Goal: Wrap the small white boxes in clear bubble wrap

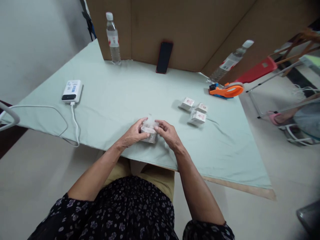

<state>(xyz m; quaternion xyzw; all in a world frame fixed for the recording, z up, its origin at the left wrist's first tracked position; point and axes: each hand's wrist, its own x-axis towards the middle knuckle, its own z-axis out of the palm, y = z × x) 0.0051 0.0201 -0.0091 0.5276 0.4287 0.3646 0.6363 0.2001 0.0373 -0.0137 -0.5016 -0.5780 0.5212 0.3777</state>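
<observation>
A small white box [149,136] with clear plastic wrap [150,122] standing up behind its top is between my two hands, near the table's front edge. My left hand [136,133] grips the box from the left, thumb along its near side. On the other side, the fingers of my right hand [167,132] are bent around the box's right corner and the wrap, with the thumb at the top edge. Whether the right fingertips press on card or plastic is hard to make out. To the right lie three similar wrapped boxes [199,117] close together.
An orange tape dispenser [229,90] sits at the right edge, beside a tilted water bottle [226,65]. Another bottle [114,41] and a phone [164,57] stand against the cardboard screen [185,30]. A white power bank [72,90] with a cable [75,125] lies left.
</observation>
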